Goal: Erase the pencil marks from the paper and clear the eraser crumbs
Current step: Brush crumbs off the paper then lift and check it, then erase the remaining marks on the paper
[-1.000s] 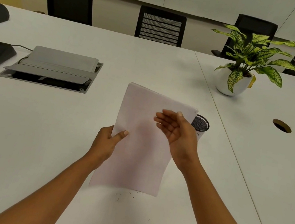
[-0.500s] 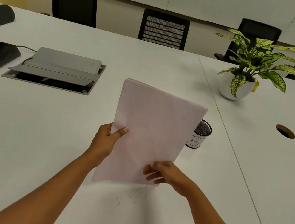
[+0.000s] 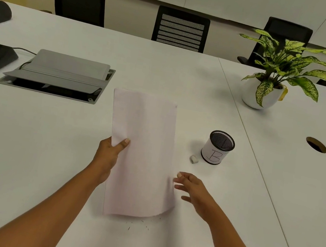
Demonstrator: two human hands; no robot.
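Note:
My left hand (image 3: 109, 154) pinches the left edge of a white sheet of paper (image 3: 141, 158), thumb on top, holding it tilted up off the white table (image 3: 43, 156). No pencil marks show on the side facing me. My right hand (image 3: 193, 191) hovers just right of the sheet's right edge with fingers loosely spread, holding nothing. Dark eraser crumbs (image 3: 139, 225) lie scattered on the table just below the sheet's lower edge. A small grey eraser (image 3: 194, 159) rests on the table beside the pen cup.
A black mesh pen cup (image 3: 217, 147) labelled B stands right of the paper. A potted plant (image 3: 274, 77) sits far right, and a round cable hole (image 3: 316, 145) lies beyond the table seam. An open grey cable box (image 3: 57, 76) is at the left. Black chairs (image 3: 180, 29) line the far side.
My right hand left the sheet's lower edge and moved to the right, off the paper. The sheet has tipped back, uncovering the eraser and pen cup. More crumbs lie on the table.

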